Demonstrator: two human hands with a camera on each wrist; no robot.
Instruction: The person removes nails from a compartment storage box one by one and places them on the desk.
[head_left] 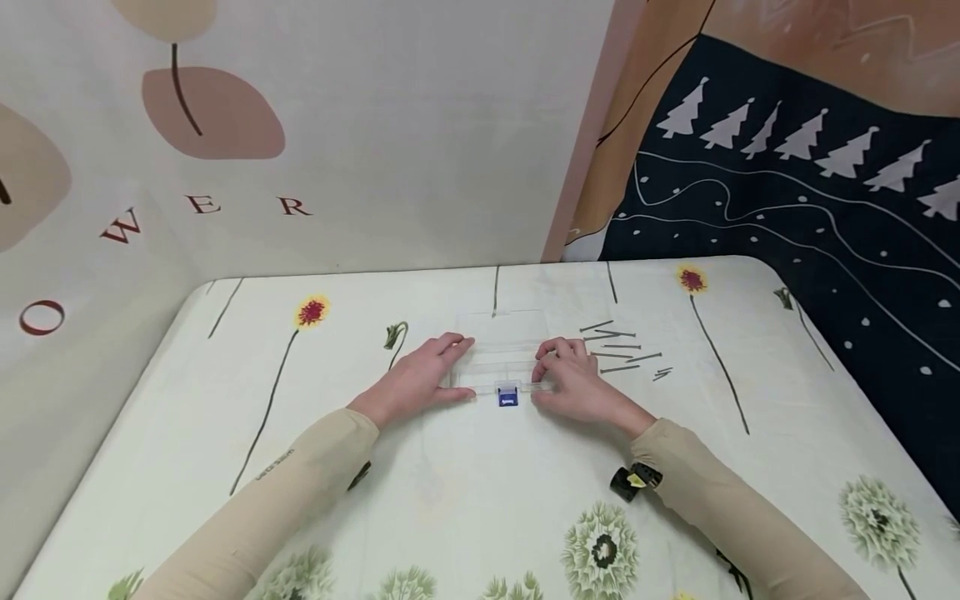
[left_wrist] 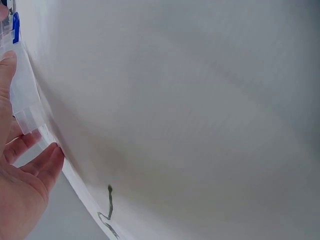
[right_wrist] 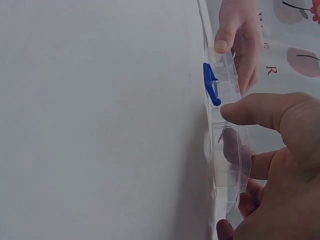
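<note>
A clear plastic box (head_left: 501,357) with a blue latch (head_left: 507,396) on its front lies on the flowered cloth. My left hand (head_left: 423,372) holds the box's left end, thumb at the front wall and fingers toward the back; the left wrist view shows the thumb on the clear wall. My right hand (head_left: 573,383) grips the right end, its thumb (right_wrist: 240,112) against the front beside the latch. Other fingers of that hand show through the clear plastic. A thin dark sliver, too small to name, shows near them.
Several long nails (head_left: 621,347) lie loose to the right of the box. A few shorter pieces (head_left: 662,373) lie beyond them. The flowered cloth (head_left: 450,500) covers the table, and a printed hanging (head_left: 412,167) stands behind it.
</note>
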